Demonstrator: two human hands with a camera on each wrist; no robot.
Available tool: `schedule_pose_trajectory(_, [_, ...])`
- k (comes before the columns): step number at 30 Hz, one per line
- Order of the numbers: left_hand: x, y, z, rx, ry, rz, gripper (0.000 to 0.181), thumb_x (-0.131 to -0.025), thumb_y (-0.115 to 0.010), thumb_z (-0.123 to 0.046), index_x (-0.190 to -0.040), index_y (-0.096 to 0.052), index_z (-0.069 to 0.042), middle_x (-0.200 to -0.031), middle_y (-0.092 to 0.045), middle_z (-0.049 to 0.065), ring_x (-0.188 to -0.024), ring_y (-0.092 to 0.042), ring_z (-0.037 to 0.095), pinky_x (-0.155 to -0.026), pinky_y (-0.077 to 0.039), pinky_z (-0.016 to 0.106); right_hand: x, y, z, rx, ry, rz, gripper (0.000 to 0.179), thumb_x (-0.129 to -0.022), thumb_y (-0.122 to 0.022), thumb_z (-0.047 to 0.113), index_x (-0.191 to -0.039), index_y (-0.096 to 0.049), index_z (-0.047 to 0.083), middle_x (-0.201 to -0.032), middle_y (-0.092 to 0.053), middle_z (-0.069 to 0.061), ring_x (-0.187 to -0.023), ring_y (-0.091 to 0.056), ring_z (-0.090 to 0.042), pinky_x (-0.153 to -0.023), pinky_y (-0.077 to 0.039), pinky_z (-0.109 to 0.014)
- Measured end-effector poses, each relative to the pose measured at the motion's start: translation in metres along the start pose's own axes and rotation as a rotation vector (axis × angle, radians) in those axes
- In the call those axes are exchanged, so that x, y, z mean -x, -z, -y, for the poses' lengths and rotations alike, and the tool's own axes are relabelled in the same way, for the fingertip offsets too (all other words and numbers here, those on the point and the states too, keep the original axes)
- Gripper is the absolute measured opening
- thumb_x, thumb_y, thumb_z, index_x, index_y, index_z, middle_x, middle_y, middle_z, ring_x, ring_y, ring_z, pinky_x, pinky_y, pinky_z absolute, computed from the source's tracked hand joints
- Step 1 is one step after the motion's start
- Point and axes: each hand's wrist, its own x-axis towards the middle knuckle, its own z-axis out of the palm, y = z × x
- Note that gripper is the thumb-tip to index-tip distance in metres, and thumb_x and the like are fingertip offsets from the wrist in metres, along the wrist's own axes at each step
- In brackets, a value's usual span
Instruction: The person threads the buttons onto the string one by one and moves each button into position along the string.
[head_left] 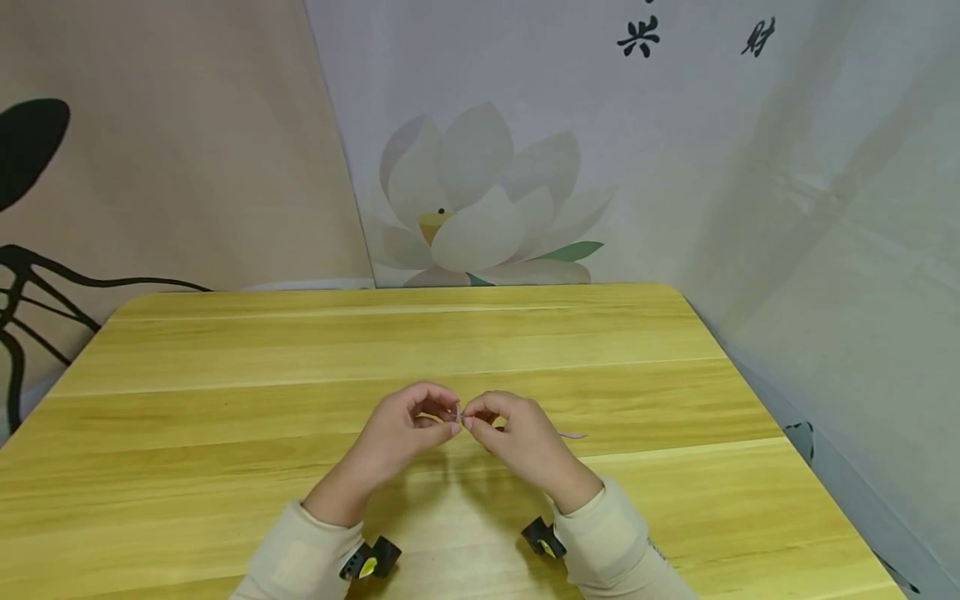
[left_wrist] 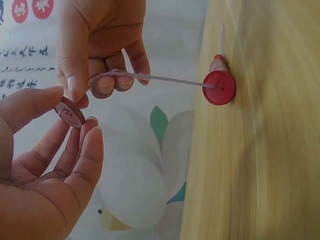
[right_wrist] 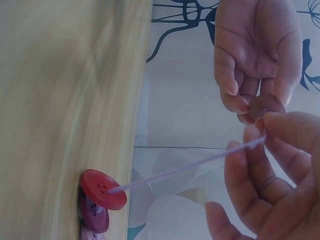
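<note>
Above the table, my left hand (head_left: pixel 408 429) pinches a dull pink button (left_wrist: pixel 71 114) by its edge, between thumb and fingertips. My right hand (head_left: pixel 521 437) is right beside it, thumb and forefinger pinching a thin lilac string (right_wrist: pixel 200 162) close against that button. Whether the string passes through a hole there, I cannot tell. From the right fingers the string runs taut to a bright red button (left_wrist: pixel 219 89) with small holes, which is threaded on it. Under the red one, a darker pink button (right_wrist: pixel 96 215) and a paler one (right_wrist: pixel 89 233) are stacked at the table.
The wooden table (head_left: pixel 300 342) has rounded far corners and spreads beneath both hands. A loose string tail (head_left: pixel 573 436) shows beyond my right hand. Small black wrist cameras hang under both cuffs. Behind the table stands a printed backdrop (head_left: pixel 480 192) with a lotus.
</note>
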Motion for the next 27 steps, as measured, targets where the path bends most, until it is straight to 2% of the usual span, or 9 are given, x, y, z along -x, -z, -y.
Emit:
schedule_pose_trajectory(13, [-0.0012,0.0002,-0.0011,-0.019,0.009,-0.024,0.020,-0.087,-0.070,-0.005,-0.105,-0.063,0.000,-0.099,-0.065,0.007,-0.094,-0.061,0.020,-0.080,-0.052,0.030,-0.0004,-0.0026,0.0017,-0.003,-0.009,-0.023,0.009,-0.096,-0.061,0.014,-0.100,-0.070,0.013,-0.095,-0.066,0.005,-0.094,-0.060,-0.013,-0.078,-0.052,-0.033])
schedule_pose_trajectory(27, [-0.0023,0.0001,0.0002,0.001,0.019,-0.012,0.019,-0.086,-0.071,-0.006,-0.100,-0.061,-0.001,-0.097,-0.064,0.008,-0.093,-0.060,0.020,-0.080,-0.052,0.031,-0.0013,-0.0047,0.0013,0.005,-0.031,-0.028,0.010,-0.096,-0.061,0.014,-0.100,-0.069,0.012,-0.095,-0.066,0.004,-0.095,-0.060,-0.014,-0.079,-0.053,-0.034])
